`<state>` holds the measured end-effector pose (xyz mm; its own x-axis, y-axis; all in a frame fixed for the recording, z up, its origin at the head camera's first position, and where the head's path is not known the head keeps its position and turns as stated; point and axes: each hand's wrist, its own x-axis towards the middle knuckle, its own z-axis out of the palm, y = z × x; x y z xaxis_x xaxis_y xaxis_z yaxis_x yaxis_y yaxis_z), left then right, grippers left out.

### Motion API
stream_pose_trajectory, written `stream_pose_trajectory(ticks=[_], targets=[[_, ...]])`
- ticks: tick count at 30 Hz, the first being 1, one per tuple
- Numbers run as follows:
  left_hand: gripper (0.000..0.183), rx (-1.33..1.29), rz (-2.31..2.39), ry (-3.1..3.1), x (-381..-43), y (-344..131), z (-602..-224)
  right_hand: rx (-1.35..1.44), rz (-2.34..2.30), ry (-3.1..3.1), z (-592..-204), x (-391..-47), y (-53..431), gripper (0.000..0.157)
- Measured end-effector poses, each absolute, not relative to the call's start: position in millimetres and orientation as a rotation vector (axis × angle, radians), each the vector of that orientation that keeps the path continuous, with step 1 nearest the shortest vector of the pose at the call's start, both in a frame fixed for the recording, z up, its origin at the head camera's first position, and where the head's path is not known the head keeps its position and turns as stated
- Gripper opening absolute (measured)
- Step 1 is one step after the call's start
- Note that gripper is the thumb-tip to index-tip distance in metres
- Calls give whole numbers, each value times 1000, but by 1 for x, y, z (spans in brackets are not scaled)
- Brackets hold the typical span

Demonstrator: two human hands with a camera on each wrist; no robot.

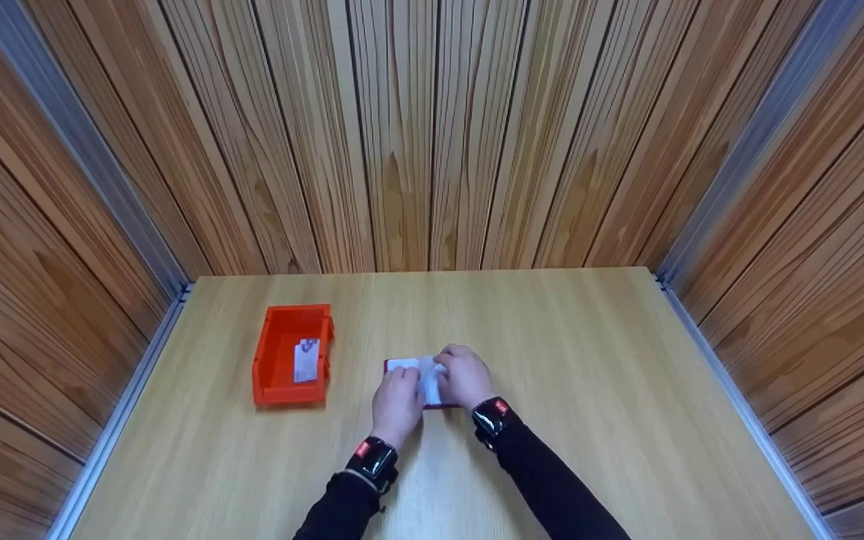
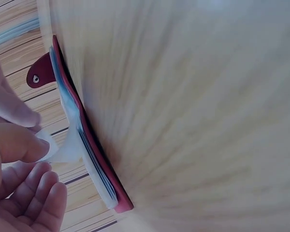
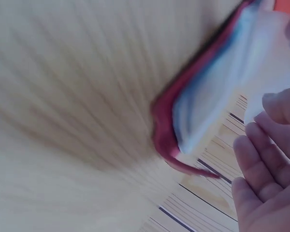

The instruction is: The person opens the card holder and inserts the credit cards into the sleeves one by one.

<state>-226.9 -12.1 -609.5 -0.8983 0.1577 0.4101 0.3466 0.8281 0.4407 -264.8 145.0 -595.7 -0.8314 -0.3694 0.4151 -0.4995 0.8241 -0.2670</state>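
A card holder (image 1: 402, 364) with a dark red cover and clear plastic sleeves lies spread open on the table. My left hand (image 1: 396, 405) is at its near left part, and my right hand (image 1: 468, 376) is over its right side. In the left wrist view, the left thumb and index finger pinch a raised clear sleeve (image 2: 70, 147). From the right wrist view, the right thumb and forefinger pinch the sleeve's edge, the other fingers loosely bent. A red snap flap (image 2: 41, 71) sticks out from the cover. Blur hides whether a card is inside the sleeve.
An orange-red open bin (image 1: 270, 352) stands on the table to the left of the hands. A pale printed card (image 1: 306, 361) lies inside it, against the right wall. Wood-plank walls (image 1: 432, 150) close off the table (image 1: 552, 337) at the back and both sides.
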Motion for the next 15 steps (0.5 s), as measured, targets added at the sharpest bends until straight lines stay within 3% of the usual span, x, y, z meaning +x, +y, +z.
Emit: stream_pose_trajectory(ticks=[15], targets=[[30, -44, -1092, -2799, -233, -24, -601, 494, 646, -2724, -593, -267, 164, 22]])
